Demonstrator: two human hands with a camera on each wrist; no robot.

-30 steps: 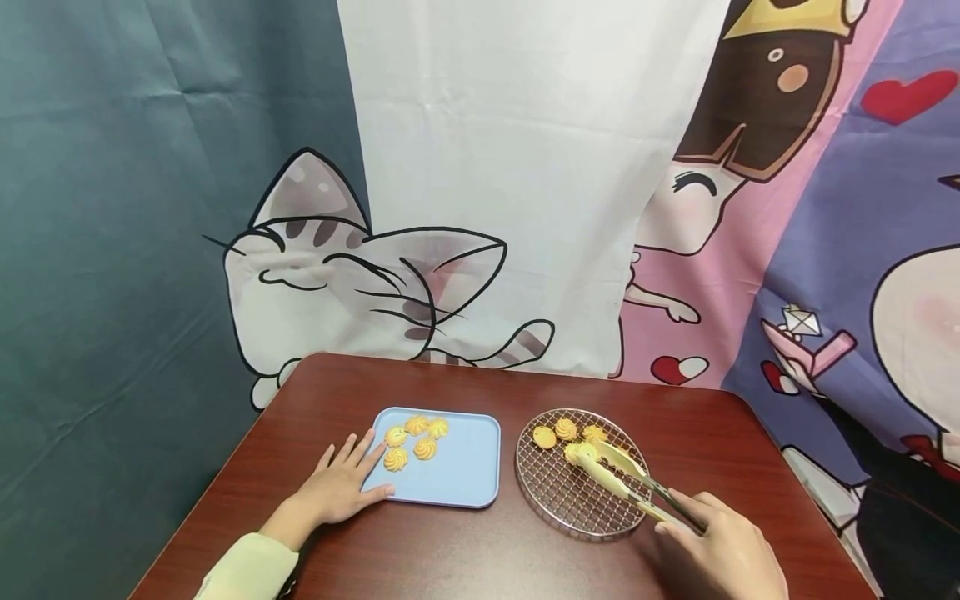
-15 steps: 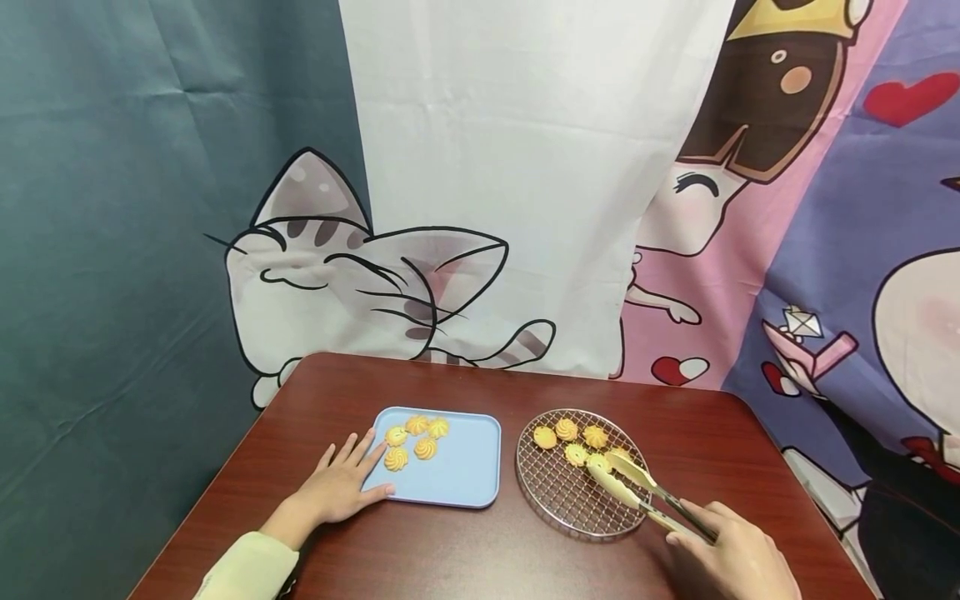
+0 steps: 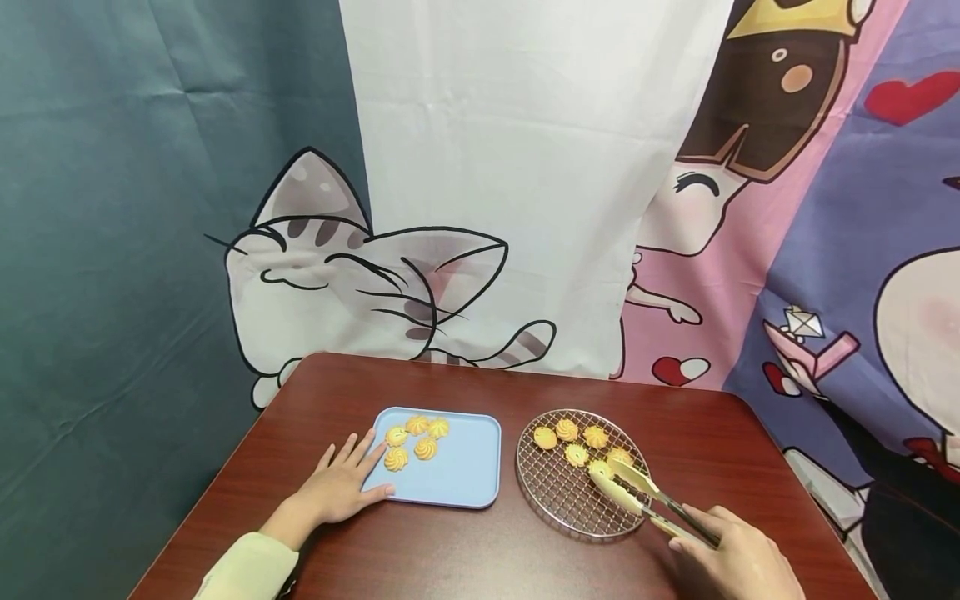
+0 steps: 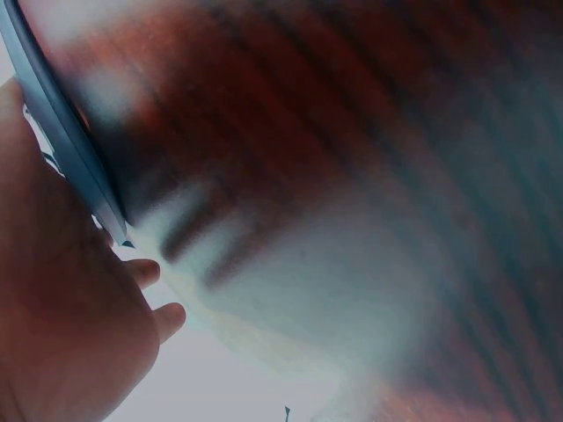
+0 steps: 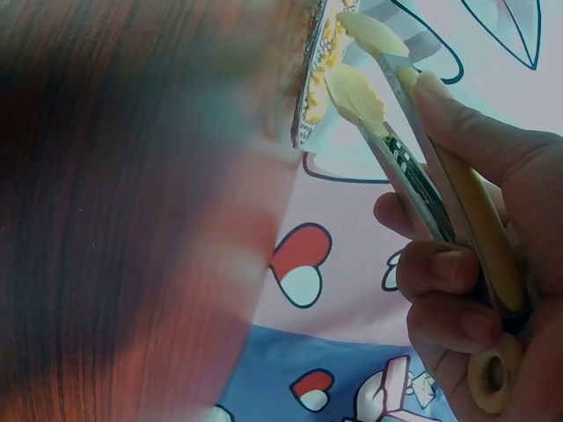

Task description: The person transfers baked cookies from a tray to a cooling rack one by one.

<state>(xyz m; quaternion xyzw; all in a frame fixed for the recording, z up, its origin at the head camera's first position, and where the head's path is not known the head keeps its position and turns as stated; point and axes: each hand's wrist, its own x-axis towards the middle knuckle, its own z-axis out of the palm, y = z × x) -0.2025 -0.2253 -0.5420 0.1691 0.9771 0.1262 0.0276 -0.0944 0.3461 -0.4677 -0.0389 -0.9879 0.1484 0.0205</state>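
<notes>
Shown close from the right wrist, gripping yellow-tipped tongs (image 5: 468, 204) in the right hand (image 3: 750, 557), with fingers curled round the handles, thumb pressed along one side, and an end ring (image 5: 478, 387) hidden from the head camera. From the left wrist, glimpsed against spread fingers: the outer side of a blue tray (image 3: 468, 467). Ahead of the right hand, in the head view, reaching over a round wire rack (image 3: 551, 498), with tips parted at a swirled cookie (image 3: 598, 465), one of six there; too small to tell whether touching. Across the desk (image 3: 465, 554), resting palm-down with the left hand (image 3: 333, 490), straight-fingered, at the tray's left edge, beside five more cookies (image 3: 425, 448). Behind, hung with a cartoon-cat backdrop (image 3: 487, 167).
</notes>
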